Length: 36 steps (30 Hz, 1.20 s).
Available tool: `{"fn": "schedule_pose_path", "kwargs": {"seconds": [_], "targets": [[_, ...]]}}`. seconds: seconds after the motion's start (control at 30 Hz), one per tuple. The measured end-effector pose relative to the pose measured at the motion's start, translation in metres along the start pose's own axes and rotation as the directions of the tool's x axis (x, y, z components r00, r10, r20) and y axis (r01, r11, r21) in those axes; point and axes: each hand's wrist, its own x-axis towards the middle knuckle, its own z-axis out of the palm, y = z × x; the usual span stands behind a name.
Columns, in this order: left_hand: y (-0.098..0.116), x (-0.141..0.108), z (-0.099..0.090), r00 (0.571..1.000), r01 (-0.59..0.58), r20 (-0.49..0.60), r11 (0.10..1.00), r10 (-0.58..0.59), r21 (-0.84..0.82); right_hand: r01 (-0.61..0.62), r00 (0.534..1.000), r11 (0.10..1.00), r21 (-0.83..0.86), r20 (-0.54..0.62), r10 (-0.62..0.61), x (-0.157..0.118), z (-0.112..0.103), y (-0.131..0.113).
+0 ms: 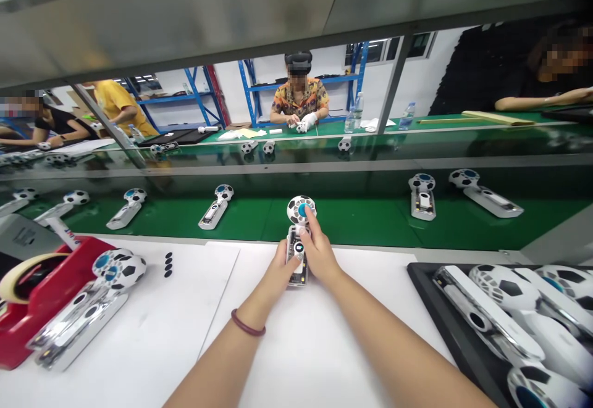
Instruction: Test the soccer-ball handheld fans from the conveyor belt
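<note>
Both hands hold a handheld fan (297, 278) with a soccer-ball head and a clear-fronted handle, above the white work surface. My left hand (277, 275) grips the lower handle from the left, its thumb on the front near a small round display. On the right side, my right hand (320, 252) wraps the upper handle, with a finger reaching up over the blue centre of the head. The head points away toward the green belt. Parts of the handle are hidden behind the thumbs and fingers.
Two similar fans (88, 309) lie left beside a red tape dispenser (28, 318); black oval stickers (168, 265) are nearby. A black tray (445, 328) of fans stands right. Several fans lie along the green belt (259, 213). A co-worker (300, 96) sits opposite; a metal shelf (231, 7) hangs overhead.
</note>
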Motion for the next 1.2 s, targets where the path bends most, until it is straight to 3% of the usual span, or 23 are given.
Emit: {"fn": "schedule_pose_path", "kwargs": {"seconds": [0.17, 0.27, 0.37, 0.43, 0.5, 0.6, 0.77, 1.2], "targets": [[-0.001, -0.002, 0.000, 0.997, 0.072, 0.035, 0.995, -0.070, -0.065, -0.095, 0.995, 0.990, 0.106, -0.001, 0.096, 0.001, 0.003, -0.003], [-0.003, -0.003, -0.002, 0.996, 0.071, 0.058, 0.994, -0.066, -0.083, -0.163, 0.984, 0.934, 0.319, -0.020, 0.178, 0.004, 0.004, -0.002], [-0.005, -0.004, -0.005, 0.995, 0.071, 0.082, 0.995, -0.065, -0.075, -0.332, 0.941, 0.757, 0.563, 0.142, 0.308, 0.007, 0.004, -0.001], [-0.005, -0.005, -0.006, 0.989, 0.095, 0.120, 0.993, -0.086, -0.072, -0.462, 0.887, 0.646, 0.608, 0.302, 0.350, 0.007, 0.002, -0.002], [-0.003, -0.006, -0.006, 0.976, 0.133, 0.183, 0.987, -0.115, -0.088, -0.526, 0.850, 0.602, 0.601, 0.389, 0.355, 0.006, -0.001, -0.005], [0.004, -0.010, -0.004, 0.954, 0.186, 0.260, 0.974, -0.148, -0.129, -0.542, 0.840, 0.579, 0.609, 0.394, 0.373, 0.005, -0.005, -0.008], [0.010, -0.012, -0.001, 0.938, 0.229, 0.299, 0.961, -0.175, -0.158, -0.583, 0.809, 0.505, 0.636, 0.398, 0.433, 0.004, -0.007, -0.009], [0.007, -0.011, -0.002, 0.925, 0.220, 0.347, 0.963, -0.154, -0.157, -0.592, 0.802, 0.405, 0.696, 0.461, 0.380, 0.004, -0.008, -0.006]]}}
